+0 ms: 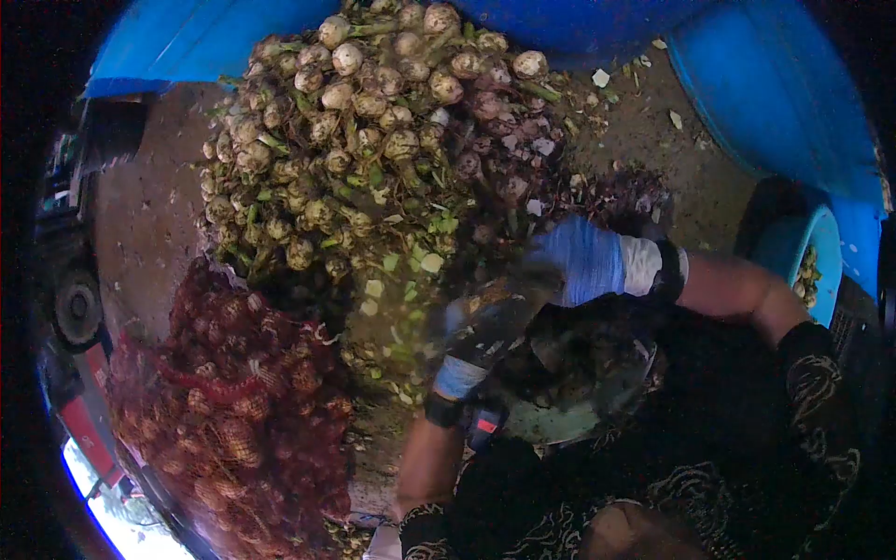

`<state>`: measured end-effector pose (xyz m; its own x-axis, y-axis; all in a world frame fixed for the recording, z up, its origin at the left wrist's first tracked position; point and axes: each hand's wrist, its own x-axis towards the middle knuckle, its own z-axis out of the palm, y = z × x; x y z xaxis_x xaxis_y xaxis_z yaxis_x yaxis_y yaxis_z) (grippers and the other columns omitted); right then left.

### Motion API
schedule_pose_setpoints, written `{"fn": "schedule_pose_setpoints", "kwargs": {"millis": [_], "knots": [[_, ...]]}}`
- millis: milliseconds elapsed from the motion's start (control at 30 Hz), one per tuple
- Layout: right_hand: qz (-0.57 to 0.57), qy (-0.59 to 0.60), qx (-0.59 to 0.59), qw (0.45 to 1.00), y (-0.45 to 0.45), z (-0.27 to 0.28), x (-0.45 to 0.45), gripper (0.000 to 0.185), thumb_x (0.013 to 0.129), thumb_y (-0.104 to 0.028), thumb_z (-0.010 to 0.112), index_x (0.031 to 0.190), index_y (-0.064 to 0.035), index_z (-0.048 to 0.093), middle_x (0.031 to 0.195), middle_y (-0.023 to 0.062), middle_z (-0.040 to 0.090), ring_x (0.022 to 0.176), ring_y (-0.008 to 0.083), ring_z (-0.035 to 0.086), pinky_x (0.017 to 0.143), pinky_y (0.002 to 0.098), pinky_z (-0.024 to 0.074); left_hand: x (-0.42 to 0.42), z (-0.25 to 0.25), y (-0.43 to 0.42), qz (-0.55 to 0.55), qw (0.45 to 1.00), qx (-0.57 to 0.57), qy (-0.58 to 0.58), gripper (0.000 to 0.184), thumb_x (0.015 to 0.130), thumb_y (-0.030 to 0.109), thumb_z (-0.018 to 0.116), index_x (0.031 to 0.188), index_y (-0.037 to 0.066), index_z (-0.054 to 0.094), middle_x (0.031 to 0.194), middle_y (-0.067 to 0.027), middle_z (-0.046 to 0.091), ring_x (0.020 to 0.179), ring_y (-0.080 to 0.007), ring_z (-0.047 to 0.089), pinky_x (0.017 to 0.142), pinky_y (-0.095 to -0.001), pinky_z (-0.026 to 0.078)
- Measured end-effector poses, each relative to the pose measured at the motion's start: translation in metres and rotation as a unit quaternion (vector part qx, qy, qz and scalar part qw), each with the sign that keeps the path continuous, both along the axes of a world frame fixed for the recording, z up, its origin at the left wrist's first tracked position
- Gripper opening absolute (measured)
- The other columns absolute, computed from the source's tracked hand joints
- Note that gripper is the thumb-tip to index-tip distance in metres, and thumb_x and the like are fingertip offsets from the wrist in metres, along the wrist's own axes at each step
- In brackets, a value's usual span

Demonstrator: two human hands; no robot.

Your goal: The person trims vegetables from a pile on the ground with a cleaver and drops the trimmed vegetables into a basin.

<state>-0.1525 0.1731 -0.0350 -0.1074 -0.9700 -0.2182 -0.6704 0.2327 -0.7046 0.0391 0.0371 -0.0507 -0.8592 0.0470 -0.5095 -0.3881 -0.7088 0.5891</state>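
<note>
My left hand (pixel 481 322), in a dirt-darkened glove with a blue cuff, is closed above my lap. Close against it, my right hand (pixel 579 259) comes in from the right in a blue glove with a white wrist band, its fingers curled. Blur and shadow hide what the two hands hold between them. Just beyond them rises a heap of round, pale, soil-stained bulbs (pixel 369 103) with roots and cut green stems. Under my hands sits a greenish basin (pixel 560 420) with dark matter in it, partly covered by my arms and clothing.
Red mesh sacks (pixel 233 401) full of bulbs stand at the left. Cut green stem pieces (pixel 397 308) and purplish peelings (pixel 630 191) litter the ground. Large blue barrels (pixel 770 89) lie at the back and right. A light-blue tub (pixel 821 233) at the right holds small pieces.
</note>
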Motion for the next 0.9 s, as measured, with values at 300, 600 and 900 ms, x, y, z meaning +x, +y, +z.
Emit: {"fn": "schedule_pose_setpoints", "kwargs": {"millis": [300, 600, 900], "knots": [[-0.158, 0.031, 0.080, 0.984, 0.022, -0.036, -0.040, 0.033, 0.067, -0.020, 0.068, 0.096, -0.0062, 0.063, 0.077, 0.0151, 0.061, 0.070, 0.0240, 0.062, 0.061, 0.0345, 0.0481, -0.010, 0.033, -0.016, -0.048, 0.957, -0.284, 0.029, 0.058, 0.063, 0.024, 0.075, 0.111, 0.004, 0.050, 0.098, -0.0077, 0.061, 0.087, -0.0194, 0.060, 0.075, -0.0333, 0.050], [-0.088, -0.153, -0.096, 0.980, -0.008, 0.023, -0.006, 0.038, 0.071, -0.026, 0.070, 0.098, -0.0023, 0.056, 0.089, 0.0037, 0.057, 0.073, 0.0144, 0.054, 0.065, 0.0309, 0.0448, -0.037, 0.024, 0.004, -0.120, 0.860, -0.495, 0.043, 0.080, 0.060, 0.023, 0.078, 0.126, 0.001, 0.038, 0.099, -0.0123, 0.060, 0.091, -0.0178, 0.059, 0.073, -0.0296, 0.048], [-0.330, -0.554, 0.087, 0.760, -0.019, 0.039, 0.009, 0.029, 0.071, -0.023, 0.069, 0.087, -0.0020, 0.058, 0.070, 0.0046, 0.059, 0.053, 0.0087, 0.052, 0.047, 0.0241, 0.0408, -0.012, -0.016, 0.005, 0.032, 0.814, -0.566, 0.124, 0.045, 0.074, 0.010, 0.067, 0.114, -0.001, 0.050, 0.112, -0.0107, 0.054, 0.093, -0.0166, 0.054, 0.079, -0.0302, 0.046]]}}
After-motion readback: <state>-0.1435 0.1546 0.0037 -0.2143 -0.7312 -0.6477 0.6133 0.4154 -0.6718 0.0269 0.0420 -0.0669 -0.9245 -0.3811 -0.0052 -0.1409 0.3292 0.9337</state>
